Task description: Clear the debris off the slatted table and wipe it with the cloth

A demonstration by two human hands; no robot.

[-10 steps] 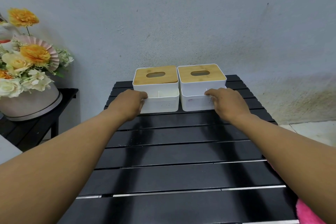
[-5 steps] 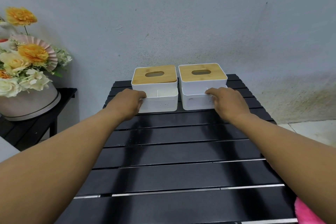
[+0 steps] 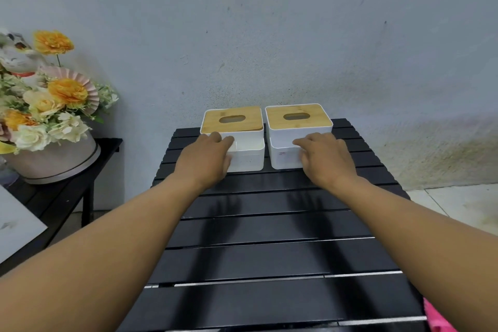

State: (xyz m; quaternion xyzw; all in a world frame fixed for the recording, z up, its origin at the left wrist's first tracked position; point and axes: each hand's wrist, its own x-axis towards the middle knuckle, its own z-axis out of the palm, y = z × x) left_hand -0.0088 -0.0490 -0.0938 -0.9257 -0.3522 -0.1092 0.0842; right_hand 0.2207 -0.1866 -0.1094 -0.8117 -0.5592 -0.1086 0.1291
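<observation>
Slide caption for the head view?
Left hand grips the left box, right hand grips the right box, at far end of black slatted table.

A left box (image 3: 249, 156) and a right box (image 3: 297, 116), white with slotted wooden lids, stand side by side before the grey wall (image 3: 269, 35). Left, potted flowers (image 3: 54, 105) and a cat figurine (image 3: 14, 59) sit on a black side bench (image 3: 107, 146).

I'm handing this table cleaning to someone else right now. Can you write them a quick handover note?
The left hand grips the front of the left box; the right hand grips the front of the right box.
Both boxes stand side by side at the far end of the table.
The pink cloth shows at the near right corner, no hand on it.
Done: no debris shows on the slats.
Left: free the hands, take the cloth, wipe the table.
</observation>
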